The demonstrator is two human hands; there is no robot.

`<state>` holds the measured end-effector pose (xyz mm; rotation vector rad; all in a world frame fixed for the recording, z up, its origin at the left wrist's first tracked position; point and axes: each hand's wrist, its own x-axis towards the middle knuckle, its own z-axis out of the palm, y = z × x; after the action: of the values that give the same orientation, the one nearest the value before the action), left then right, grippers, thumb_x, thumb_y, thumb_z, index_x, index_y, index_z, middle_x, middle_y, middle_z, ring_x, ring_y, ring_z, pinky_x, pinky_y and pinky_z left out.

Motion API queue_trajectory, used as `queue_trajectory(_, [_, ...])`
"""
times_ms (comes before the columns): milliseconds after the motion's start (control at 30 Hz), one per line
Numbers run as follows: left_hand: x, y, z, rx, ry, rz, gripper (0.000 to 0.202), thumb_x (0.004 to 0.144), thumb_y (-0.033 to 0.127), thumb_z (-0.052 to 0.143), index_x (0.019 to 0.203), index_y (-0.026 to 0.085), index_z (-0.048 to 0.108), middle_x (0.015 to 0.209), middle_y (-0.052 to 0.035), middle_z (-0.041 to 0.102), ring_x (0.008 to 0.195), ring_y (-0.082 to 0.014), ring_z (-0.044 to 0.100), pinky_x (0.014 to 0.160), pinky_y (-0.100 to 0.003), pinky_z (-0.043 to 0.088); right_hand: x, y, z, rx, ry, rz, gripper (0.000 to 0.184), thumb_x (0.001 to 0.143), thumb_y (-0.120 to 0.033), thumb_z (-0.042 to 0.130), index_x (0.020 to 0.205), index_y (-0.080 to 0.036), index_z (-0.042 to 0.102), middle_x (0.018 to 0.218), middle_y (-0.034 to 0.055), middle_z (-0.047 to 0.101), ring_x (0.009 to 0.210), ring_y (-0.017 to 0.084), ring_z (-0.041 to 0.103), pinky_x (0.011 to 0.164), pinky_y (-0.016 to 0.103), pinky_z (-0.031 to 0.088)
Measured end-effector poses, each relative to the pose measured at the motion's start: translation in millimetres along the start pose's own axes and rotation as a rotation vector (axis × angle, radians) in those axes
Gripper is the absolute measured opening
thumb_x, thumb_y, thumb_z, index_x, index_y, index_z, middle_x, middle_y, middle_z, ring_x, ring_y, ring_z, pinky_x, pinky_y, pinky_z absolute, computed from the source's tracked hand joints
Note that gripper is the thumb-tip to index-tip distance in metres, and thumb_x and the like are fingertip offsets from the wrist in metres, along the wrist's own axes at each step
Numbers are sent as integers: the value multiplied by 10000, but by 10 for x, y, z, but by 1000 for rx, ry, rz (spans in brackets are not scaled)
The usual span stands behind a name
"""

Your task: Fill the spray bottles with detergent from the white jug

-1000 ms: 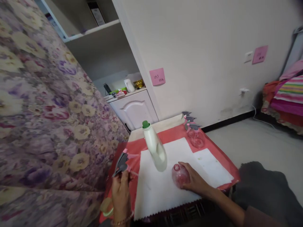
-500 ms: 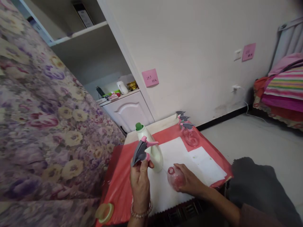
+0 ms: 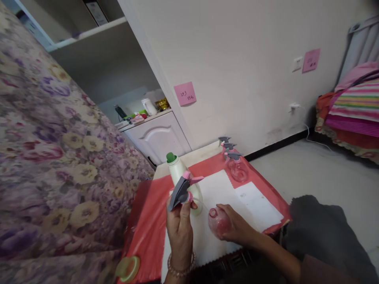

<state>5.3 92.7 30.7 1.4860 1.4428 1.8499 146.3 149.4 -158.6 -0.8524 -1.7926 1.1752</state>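
Note:
Between the fingers of my left hand (image 3: 180, 228) is a grey and pink spray nozzle (image 3: 181, 192), its thin clear tube pointing right and down. My right hand (image 3: 235, 225) is wrapped round a clear pink spray bottle (image 3: 218, 223), which tilts with its uncapped mouth toward the nozzle. The tube's tip is close to that mouth; whether it has entered I cannot tell. Behind the nozzle stands a pale detergent bottle (image 3: 177, 167) with a green spout, partly hidden. Several spray bottles (image 3: 237, 169) with grey and pink heads are lined up at the table's far right corner.
White sheets (image 3: 214, 189) lie on the red table cover (image 3: 148, 205). A yellowish round lid (image 3: 128, 269) rests at the near left edge. A floral curtain (image 3: 68, 157) hangs close on the left. A dark grey cloth-like shape (image 3: 319, 228) is at the right.
My left hand has moved right with the spray nozzle, bringing its tube closer to the bottle's mouth. My right hand and its bottle have barely moved.

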Motion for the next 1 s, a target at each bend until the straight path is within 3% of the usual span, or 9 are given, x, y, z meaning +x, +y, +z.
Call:
queue_trajectory(167, [-36, -59, 65, 31, -5, -9, 244, 900, 390, 592, 1040, 190, 610, 871, -10, 627, 764, -143, 586, 731, -262, 475, 0, 27, 8, -10, 6, -26, 931, 552, -173, 796, 1385, -234, 384, 1350, 121, 499, 1264, 322, 492, 1094, 492, 396])
queue_trajectory(367, [-146, -482, 101, 63, -110, -140, 299, 890, 407, 601, 1107, 202, 609, 795, 11, 623, 728, -143, 581, 718, -259, 488, 15, -16, 2, -15, 18, -55, 887, 571, -182, 788, 1364, -243, 396, 1312, 110, 521, 1229, 310, 517, 1066, 486, 423])
queue_trajectory(600, [-386, -870, 102, 31, -207, -272, 345, 861, 408, 635, 1145, 212, 632, 1017, -41, 715, 960, -210, 647, 873, -322, 502, 11, -27, -21, 4, 10, -65, 905, 558, -155, 784, 1374, -238, 403, 1354, 131, 509, 1282, 330, 481, 1096, 534, 383])
queue_trajectory(800, [-446, -924, 66, 1, -241, -326, 375, 859, 407, 638, 1167, 194, 637, 1055, -58, 724, 977, -226, 654, 856, -327, 511, 19, -18, -23, -4, 4, -88, 890, 571, -155, 766, 1380, -231, 403, 1362, 137, 512, 1295, 326, 479, 1104, 532, 375])
queue_trajectory(1000, [-354, -864, 21, 70, -356, -278, 368, 867, 399, 629, 1178, 203, 645, 990, -43, 732, 894, -212, 649, 832, -324, 499, 31, -126, -67, 19, 3, -71, 866, 576, -199, 785, 1368, -215, 434, 1350, 140, 533, 1280, 328, 501, 1108, 521, 378])
